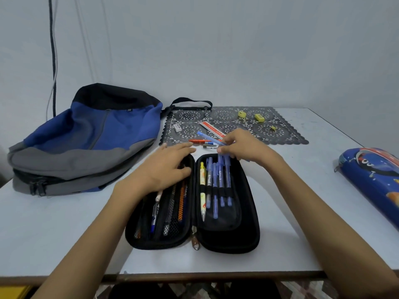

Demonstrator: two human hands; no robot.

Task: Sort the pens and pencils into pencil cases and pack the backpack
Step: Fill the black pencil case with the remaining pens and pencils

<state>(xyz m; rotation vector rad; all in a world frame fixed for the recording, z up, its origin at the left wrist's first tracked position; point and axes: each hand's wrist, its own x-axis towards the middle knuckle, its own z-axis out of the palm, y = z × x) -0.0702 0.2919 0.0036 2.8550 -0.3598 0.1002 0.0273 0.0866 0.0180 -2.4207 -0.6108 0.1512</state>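
Note:
A black pencil case point(228, 238) lies open on the white table. Its right half holds a yellow mechanical pencil point(202, 186) and several blue pens point(220, 186) under elastic loops. Its left half has pens and pencils behind a mesh pocket point(172, 214). My left hand point(166, 167) rests flat on the top of the left half. My right hand point(241, 145) pinches a blue pen point(208, 137) above the top of the right half. An orange pen point(197, 141) and small dark pieces point(210, 145) lie just behind the case. A blue and grey backpack point(86, 137) lies at the left.
A black lace mat point(280, 134) at the back carries a white eraser point(177, 127), a red-and-white box point(212, 130) and yellow sharpeners point(259, 117). A blue printed hard pencil case point(375, 182) lies at the right edge. The table's front edge point(194, 275) is close to me.

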